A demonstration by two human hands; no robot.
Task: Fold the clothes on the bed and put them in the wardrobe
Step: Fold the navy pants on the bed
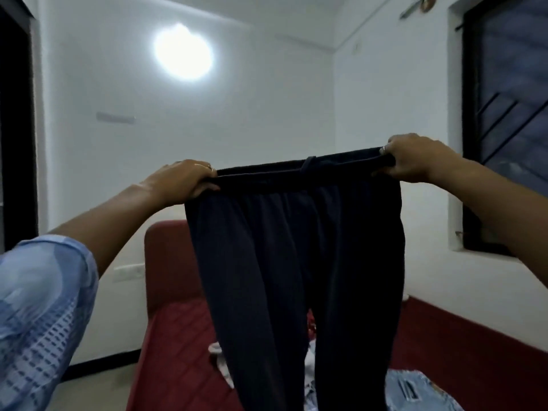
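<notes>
- Arms stretched forward and up, well apart, the left one in a rolled blue sleeve point(44, 307).
- Left hand point(181, 180) grips one end of the trousers' point(296, 262) waistband, fingers curled over it.
- Right hand point(415, 158) grips the other end, held slightly higher.
- Trousers hang taut between the hands, legs dangling over the bed point(178, 336).
- Other clothes point(415, 390) lie on the bed below.

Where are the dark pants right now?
The dark pants hang in the middle of the head view, held up by the waistband between the left hand and right hand, above the red bed.
</notes>
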